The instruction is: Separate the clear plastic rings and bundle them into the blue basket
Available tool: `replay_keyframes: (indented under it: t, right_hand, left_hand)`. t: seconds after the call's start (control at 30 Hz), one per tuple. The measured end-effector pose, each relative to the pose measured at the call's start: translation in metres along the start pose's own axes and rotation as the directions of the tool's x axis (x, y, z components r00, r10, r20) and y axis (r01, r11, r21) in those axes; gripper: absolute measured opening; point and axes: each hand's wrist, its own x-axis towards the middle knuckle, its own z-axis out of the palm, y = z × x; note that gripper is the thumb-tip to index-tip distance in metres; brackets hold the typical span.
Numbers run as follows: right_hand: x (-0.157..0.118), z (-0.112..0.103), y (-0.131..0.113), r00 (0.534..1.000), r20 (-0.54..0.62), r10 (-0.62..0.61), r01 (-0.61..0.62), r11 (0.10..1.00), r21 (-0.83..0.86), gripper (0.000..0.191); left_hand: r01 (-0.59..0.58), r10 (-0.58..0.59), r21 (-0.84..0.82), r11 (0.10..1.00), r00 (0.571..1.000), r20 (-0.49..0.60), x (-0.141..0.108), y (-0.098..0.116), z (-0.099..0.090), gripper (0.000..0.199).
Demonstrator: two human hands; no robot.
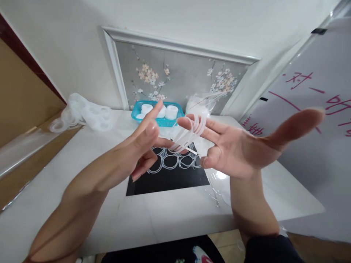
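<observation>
Several thin white bands (189,136) are looped over fingers of both hands and stretch between them, above the worktop. My left hand (137,149) has its index finger and thumb raised; another finger extends into the loops, and the lower fingers curl. Palm up, my right hand (236,149) holds its thumb wide to the side, with the bands around its outstretched fingers. Below the bands lies a black mat (164,184) with white rings (170,160) laid on it, partly hidden by my hands.
A blue basket (133,114) of white rolls (172,112) stands at the back, beside a clear plastic bag (200,104). Bundled white rings (82,111) lie at the back left. A whiteboard (309,153) with red writing borders the white worktop (164,215) on the right.
</observation>
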Motion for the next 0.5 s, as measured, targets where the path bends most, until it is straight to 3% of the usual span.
replay_keyframes:
  t: [0.13, 0.33, 0.5]
  right_hand:
    - [-0.0006, -0.0003, 0.0015, 1.0, 0.001, 0.027, -0.027, 1.0, -0.004, 0.114]
    - [-0.0003, -0.0001, 0.0014, 0.986, 0.153, -0.063, 0.042, 0.99, 0.134, 0.113]
    - [0.002, 0.003, 0.001, 1.0, 0.018, -0.02, 0.019, 0.999, 0.034, 0.103]
  left_hand:
    - [-0.007, 0.009, -0.043, 0.999, 0.998, 0.064, 0.0007, 0.0007, -0.0099, 0.085]
    - [0.03, -0.028, -0.041, 0.999, 0.999, 0.04, -0.001, 0.0055, -0.0041, 0.088]
    - [0.048, -0.042, -0.072, 0.996, 0.996, 0.083, -0.0001, 0.0056, -0.0068, 0.089]
